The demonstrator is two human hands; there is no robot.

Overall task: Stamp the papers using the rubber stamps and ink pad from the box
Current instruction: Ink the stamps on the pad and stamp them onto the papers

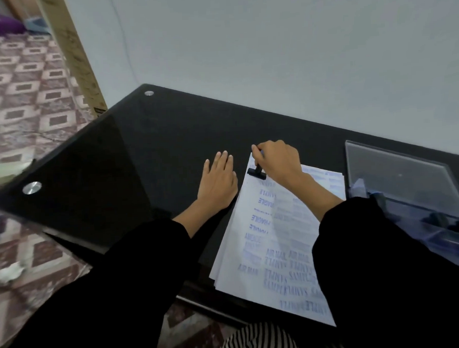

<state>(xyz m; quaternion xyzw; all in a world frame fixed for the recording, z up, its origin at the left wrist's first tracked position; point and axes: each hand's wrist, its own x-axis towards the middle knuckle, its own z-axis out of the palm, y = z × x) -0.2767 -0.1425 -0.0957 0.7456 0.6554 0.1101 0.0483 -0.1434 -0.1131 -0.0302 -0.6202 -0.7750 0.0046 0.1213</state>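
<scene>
Gripping the rubber stamp (257,173) by its handle in the right hand (278,162), fingers and thumb curled round it. Pressing, or just about pressing, its flat black base against the far left corner of the top sheet of the papers (253,265); hard to tell whether touching or hovering just above. Probably aiming for the bare white patch at that corner, with blue impressions already crowding the rest of the sheet in rows: FRAGILE, AIR MAIL, SAMPLE. Holding the handle roughly upright, likely for an even print across the whole face.

Laying the left hand (218,182) flat and relaxed on the black glass worktop (112,158), just beside the left edge of the stack, grasping nothing. Bracing the body there, by the look of it, rather than pinning the sheets; touching the paper edge or not, impossible to say.

Leaving the clear box (397,182) close on the right of the stack, within easy reach for swapping stamps. Seeing dark and blue shapes inside, too blurred for naming, so not spotting the ink pad for certain. Judging the page as nearly filled.
</scene>
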